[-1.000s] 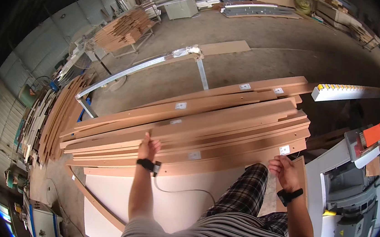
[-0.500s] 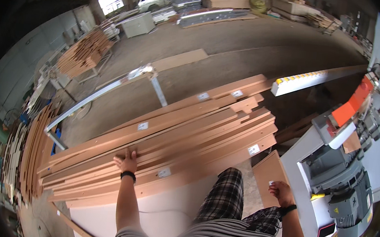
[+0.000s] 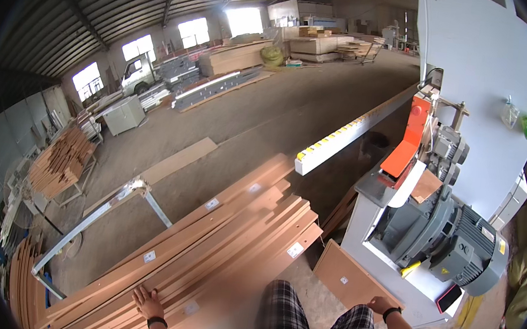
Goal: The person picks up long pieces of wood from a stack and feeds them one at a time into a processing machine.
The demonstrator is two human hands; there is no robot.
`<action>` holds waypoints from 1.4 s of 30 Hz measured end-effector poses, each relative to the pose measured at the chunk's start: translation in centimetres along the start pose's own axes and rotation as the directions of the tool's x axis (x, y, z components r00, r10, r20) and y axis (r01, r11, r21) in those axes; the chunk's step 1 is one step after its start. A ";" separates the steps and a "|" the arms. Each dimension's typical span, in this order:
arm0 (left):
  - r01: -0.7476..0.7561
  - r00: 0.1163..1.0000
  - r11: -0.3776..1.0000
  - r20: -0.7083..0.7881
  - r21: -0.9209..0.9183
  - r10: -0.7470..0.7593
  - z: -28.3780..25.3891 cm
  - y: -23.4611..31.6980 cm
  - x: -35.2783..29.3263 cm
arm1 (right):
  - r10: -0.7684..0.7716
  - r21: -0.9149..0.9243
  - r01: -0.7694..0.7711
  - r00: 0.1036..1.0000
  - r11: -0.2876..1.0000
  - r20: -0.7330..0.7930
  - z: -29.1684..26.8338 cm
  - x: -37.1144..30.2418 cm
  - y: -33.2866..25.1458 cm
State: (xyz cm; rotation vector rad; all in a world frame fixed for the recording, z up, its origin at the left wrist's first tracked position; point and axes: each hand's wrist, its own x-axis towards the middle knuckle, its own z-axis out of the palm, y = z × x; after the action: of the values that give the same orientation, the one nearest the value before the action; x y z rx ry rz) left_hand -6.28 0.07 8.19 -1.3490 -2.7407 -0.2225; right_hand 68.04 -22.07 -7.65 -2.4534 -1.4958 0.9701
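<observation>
My left hand (image 3: 148, 304) lies with spread fingers on the stack of long brown wooden boards (image 3: 225, 230), near its lower left part. Small white labels are stuck on several of the boards. My right hand (image 3: 383, 306), fingers curled, is above my right knee at the near edge of a brown panel (image 3: 336, 266). That panel leans against the base of a grey machine (image 3: 434, 232) and bears a white label. Whatever the right fingers may hold is too small or hidden to make out.
On the right, the machine has an orange guard (image 3: 405, 146) and a large motor; a phone (image 3: 449, 299) lies on its base. A long white beam with yellow pieces (image 3: 348, 138) runs away behind the boards. Left stand a metal frame (image 3: 93, 215) and another wood pile (image 3: 63, 167).
My view has swung right and up, so the boards sit lower left and more of the machine shows. My left hand stays on the boards; my right hand stays by the panel, fingers curled.
</observation>
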 end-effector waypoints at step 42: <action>-0.107 0.655 0.958 -0.706 0.265 0.269 6.7 -1.2 -1.9 | -0.004 -0.090 -0.008 0.991 0.996 -0.137 5.8 -0.5 -5.1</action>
State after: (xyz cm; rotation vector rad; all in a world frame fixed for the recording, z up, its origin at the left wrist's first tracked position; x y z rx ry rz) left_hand -6.12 -1.05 1.22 -1.1336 -1.8674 -0.3681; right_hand 60.69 -21.18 -9.96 -2.5254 -1.5241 0.7328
